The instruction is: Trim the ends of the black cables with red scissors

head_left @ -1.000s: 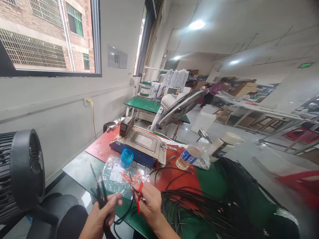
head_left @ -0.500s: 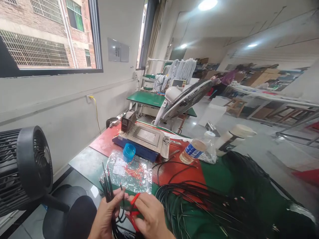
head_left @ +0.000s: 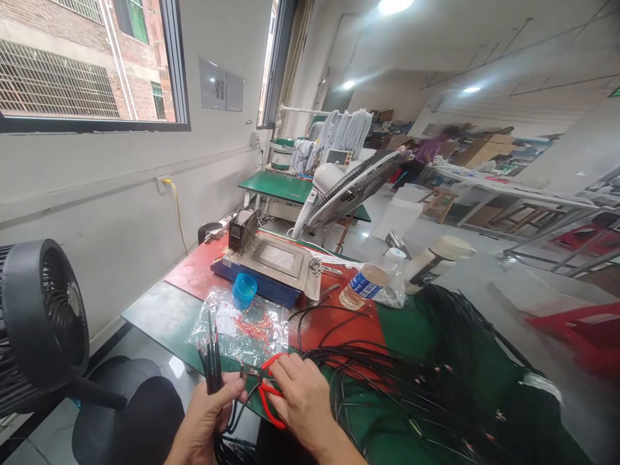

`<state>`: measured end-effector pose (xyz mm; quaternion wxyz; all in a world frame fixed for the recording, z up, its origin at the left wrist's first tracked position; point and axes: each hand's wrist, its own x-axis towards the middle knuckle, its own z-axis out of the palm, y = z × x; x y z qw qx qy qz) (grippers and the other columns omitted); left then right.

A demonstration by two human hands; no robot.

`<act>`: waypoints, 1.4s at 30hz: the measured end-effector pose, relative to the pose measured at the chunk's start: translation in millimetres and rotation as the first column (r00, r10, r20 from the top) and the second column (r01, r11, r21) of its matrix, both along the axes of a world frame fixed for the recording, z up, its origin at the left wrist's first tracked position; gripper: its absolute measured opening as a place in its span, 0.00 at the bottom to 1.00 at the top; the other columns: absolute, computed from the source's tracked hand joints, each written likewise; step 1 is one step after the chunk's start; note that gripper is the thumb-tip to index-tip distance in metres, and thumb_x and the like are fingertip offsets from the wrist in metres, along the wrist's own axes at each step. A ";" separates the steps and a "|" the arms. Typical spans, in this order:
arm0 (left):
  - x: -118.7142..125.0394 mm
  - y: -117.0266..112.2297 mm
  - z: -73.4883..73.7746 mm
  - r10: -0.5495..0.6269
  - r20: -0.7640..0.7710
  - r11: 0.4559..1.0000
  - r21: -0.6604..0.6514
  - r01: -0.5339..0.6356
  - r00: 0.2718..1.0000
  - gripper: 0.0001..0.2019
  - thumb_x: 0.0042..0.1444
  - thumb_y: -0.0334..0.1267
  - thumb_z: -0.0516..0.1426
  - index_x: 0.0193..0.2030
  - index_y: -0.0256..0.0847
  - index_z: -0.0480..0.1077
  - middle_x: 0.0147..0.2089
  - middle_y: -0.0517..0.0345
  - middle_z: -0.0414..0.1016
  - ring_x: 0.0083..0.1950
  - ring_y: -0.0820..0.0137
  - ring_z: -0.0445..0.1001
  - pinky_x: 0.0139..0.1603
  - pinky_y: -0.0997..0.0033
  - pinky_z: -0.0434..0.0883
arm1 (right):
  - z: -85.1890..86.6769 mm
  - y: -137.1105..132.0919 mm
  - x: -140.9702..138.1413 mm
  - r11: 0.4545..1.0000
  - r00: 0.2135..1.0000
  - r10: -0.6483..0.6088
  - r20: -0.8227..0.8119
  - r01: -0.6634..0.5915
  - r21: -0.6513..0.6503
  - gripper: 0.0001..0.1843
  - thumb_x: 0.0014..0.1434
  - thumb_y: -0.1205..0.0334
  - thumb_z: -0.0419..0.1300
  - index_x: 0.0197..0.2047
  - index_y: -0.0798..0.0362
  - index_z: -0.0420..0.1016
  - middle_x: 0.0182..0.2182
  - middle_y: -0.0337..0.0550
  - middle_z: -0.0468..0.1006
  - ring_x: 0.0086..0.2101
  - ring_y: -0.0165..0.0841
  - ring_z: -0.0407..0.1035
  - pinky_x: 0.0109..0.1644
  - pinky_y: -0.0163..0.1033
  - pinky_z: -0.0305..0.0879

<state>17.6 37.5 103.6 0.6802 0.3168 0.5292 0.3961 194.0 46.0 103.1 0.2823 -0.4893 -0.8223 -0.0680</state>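
My left hand (head_left: 213,410) is closed round a bundle of black cables (head_left: 209,365), whose stripped ends point upward. One cable end sticks out sideways by the thumb, towards the tool. In my right hand (head_left: 301,395) are red-handled cutters (head_left: 272,403), their metal jaws at that cable end near the left fingertips. Whether the jaws touch the cable is hard to make out. Behind the hands lies a clear plastic bag (head_left: 227,339) with small orange-red pieces (head_left: 256,328) scattered on it. A blue round container (head_left: 244,290) stands at the bag's far side.
A blue solder-pot-like machine (head_left: 271,265) with a small fan sits behind the bag. To its right stand a bottle of clear liquid (head_left: 362,287) and a beige jug (head_left: 436,261). More black cables (head_left: 378,374) cover the right side. A black fan (head_left: 43,316) stands left.
The cutters have turned more open to view, and their jaws now show by the cable end. My left fingers have drawn in slightly, and the whole view has shifted a little.
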 end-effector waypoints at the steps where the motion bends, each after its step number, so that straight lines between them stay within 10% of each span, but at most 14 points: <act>1: 0.2 0.3 -0.7 -0.008 0.000 1.000 -0.008 0.008 1.000 0.17 0.44 0.50 0.59 0.20 0.36 0.69 0.12 0.71 0.47 0.17 0.81 0.40 0.22 0.71 0.38 | -0.5 0.5 0.4 1.000 1.000 0.002 0.001 -0.002 0.007 0.02 0.56 0.63 0.57 0.32 0.51 0.68 0.26 0.37 0.70 0.27 0.32 0.56 0.31 0.38 0.42; 22: -0.4 -1.4 -4.0 -0.003 0.029 1.000 -0.009 0.003 1.000 0.15 0.41 0.48 0.62 0.21 0.36 0.71 0.13 0.71 0.47 0.18 0.81 0.40 0.22 0.72 0.39 | -11.3 -5.7 3.8 0.977 0.987 0.087 -0.133 -0.111 -0.181 0.16 0.60 0.64 0.50 0.21 0.54 0.63 0.19 0.36 0.64 0.21 0.26 0.53 0.26 0.34 0.42; 29: -1.1 -0.3 0.2 0.083 0.097 0.996 -0.033 -0.080 0.992 0.12 0.36 0.41 0.67 0.25 0.35 0.75 0.16 0.66 0.59 0.19 0.82 0.45 0.19 0.77 0.48 | -5.1 -14.1 -2.0 0.685 0.885 -0.144 -0.443 -0.234 -0.689 0.17 0.56 0.52 0.58 0.24 0.56 0.71 0.21 0.35 0.64 0.24 0.25 0.57 0.27 0.30 0.47; 42: -1.7 -0.7 -8.8 0.170 0.049 0.983 -0.081 -0.165 0.984 0.15 0.34 0.40 0.68 0.29 0.36 0.73 0.15 0.71 0.58 0.18 0.82 0.50 0.20 0.77 0.50 | 3.4 -28.6 -3.6 0.346 0.710 -0.173 -0.682 -0.605 -0.718 0.31 0.53 0.35 0.52 0.29 0.58 0.73 0.21 0.34 0.60 0.22 0.24 0.54 0.24 0.29 0.47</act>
